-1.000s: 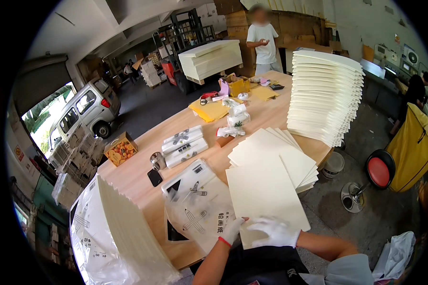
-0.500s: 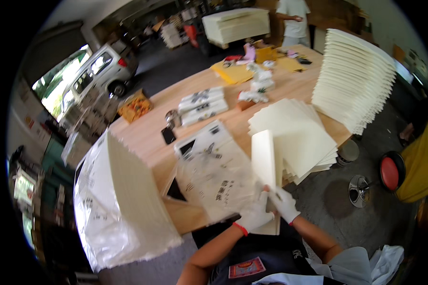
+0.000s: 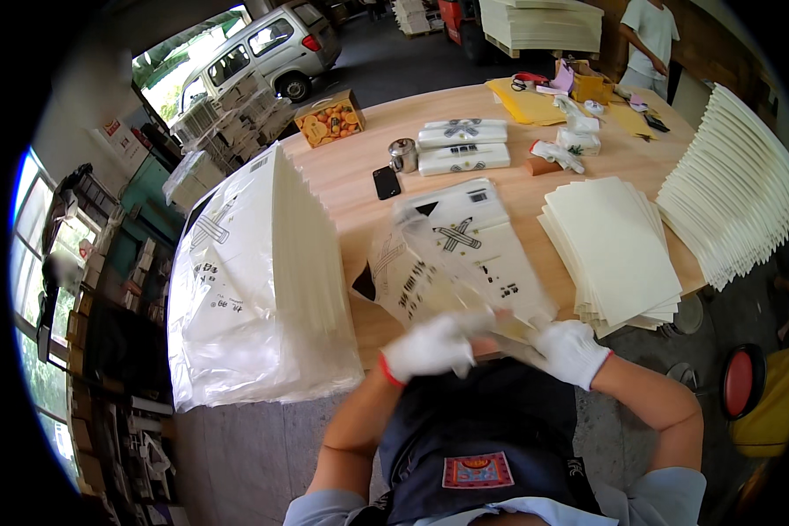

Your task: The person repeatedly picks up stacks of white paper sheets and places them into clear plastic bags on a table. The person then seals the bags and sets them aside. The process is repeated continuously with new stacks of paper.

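Printed clear plastic bags [image 3: 478,228] lie in a pile at the table's near middle. The top plastic bag [image 3: 416,272] is skewed left, its near end raised toward me. My right hand [image 3: 572,352], in a white knit glove, is closed on the bag's near right edge. My left hand [image 3: 434,346], gloved too, is smeared by motion at the bag's near end; its grip cannot be made out. Right of the bags lies a fanned stack of cream sheets [image 3: 614,250]. A tall stack of sheets in a plastic cover [image 3: 245,289] stands at the left.
A curved stack of cream sheets [image 3: 732,188] leans at the right edge. Farther back on the wooden table [image 3: 359,167] are a phone [image 3: 386,182], a metal jar [image 3: 403,155], bag rolls [image 3: 463,158] and a fruit-printed box [image 3: 329,120]. A person [image 3: 649,44] stands beyond.
The folded cream sheet that both hands held is no longer plainly visible. My hands have moved apart, the left one leftward, and the top bag has been lifted and skewed. My view has shifted.
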Demonstrator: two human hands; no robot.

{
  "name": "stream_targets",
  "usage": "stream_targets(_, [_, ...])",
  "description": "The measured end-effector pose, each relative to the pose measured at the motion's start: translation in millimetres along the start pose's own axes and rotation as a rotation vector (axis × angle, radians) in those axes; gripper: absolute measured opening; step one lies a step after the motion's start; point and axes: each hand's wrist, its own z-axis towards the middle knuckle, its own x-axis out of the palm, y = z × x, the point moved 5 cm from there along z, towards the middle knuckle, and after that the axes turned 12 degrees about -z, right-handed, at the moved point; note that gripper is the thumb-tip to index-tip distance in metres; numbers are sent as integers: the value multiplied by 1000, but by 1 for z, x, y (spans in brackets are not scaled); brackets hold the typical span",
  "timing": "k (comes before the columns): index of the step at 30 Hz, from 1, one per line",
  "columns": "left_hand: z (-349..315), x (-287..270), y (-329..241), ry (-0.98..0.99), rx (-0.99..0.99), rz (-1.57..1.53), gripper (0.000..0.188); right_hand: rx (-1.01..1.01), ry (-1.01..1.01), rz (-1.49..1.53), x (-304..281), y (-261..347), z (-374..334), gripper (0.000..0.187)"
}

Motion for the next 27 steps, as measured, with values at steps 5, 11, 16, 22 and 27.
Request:
stream_targets(5, [-53,31,87,-415,32,60,40,153,351,1120,67,-31,0,23])
stream_targets(11, [-17,44,67,-271,520,619,36,137,193,692,97,-21,33,26])
stream_targets(16, [32,89,-6,-304,586,539,36,135,-129,206,64,9,71,24])
stream_targets(22, [35,34,86,-433,231,285,23,158,-366,299,51,39,-1,19])
stream_targets(27, [-21,59,107,-357,256,489,19,491,-525,-42,59,35,-30,35])
